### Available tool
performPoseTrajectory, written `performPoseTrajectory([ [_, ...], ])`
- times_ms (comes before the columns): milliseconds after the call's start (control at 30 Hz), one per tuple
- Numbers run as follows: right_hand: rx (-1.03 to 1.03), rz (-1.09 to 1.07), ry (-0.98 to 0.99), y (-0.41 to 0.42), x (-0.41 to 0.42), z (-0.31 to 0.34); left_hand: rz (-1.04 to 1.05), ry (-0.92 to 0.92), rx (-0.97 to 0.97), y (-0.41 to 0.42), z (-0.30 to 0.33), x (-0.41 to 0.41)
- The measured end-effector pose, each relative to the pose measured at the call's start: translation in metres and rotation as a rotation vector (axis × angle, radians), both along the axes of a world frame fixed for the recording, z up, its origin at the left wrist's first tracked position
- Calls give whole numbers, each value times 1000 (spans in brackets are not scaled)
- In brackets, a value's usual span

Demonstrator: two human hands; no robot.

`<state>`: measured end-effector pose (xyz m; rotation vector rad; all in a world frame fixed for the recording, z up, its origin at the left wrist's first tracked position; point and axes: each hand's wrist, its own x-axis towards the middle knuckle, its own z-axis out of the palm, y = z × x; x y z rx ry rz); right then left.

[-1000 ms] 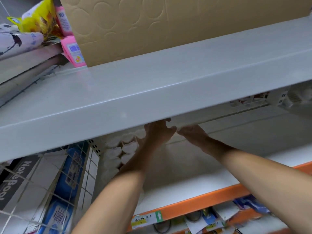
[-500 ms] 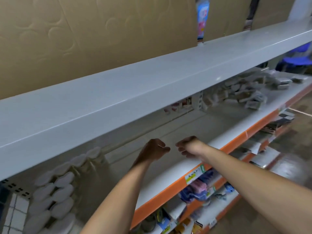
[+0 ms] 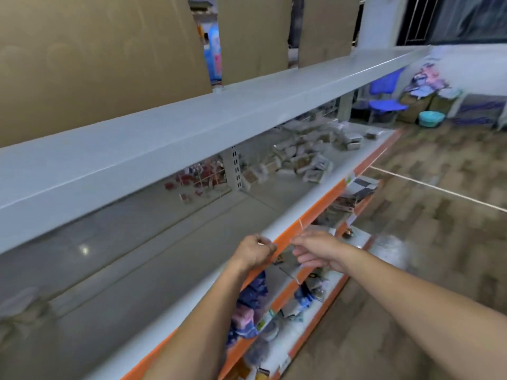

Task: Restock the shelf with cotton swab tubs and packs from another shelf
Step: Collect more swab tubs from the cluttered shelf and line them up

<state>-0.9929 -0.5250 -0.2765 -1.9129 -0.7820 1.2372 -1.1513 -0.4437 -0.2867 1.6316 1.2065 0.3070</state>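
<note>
Two bare forearms are showing in the head view, ending in the left hand (image 3: 253,253) and the right hand (image 3: 315,250). No sleeves are covering them as far as the frame reaches. Nothing is being worn on wrists or fingers (image 3: 303,259): no watch, ring, glove or band showing.
</note>
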Motion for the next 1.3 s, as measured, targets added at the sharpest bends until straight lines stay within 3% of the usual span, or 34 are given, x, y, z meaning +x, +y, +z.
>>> performPoseTrajectory([
  [100,24,-48,18,-15,38,-1,20,-77,-55,-12,4,43],
  [567,125,-217,128,-36,171,-10,-45,-108,-9,-21,-13,196],
  [1300,217,-384,113,92,358,8,-93,-126,22,142,-4,403],
])
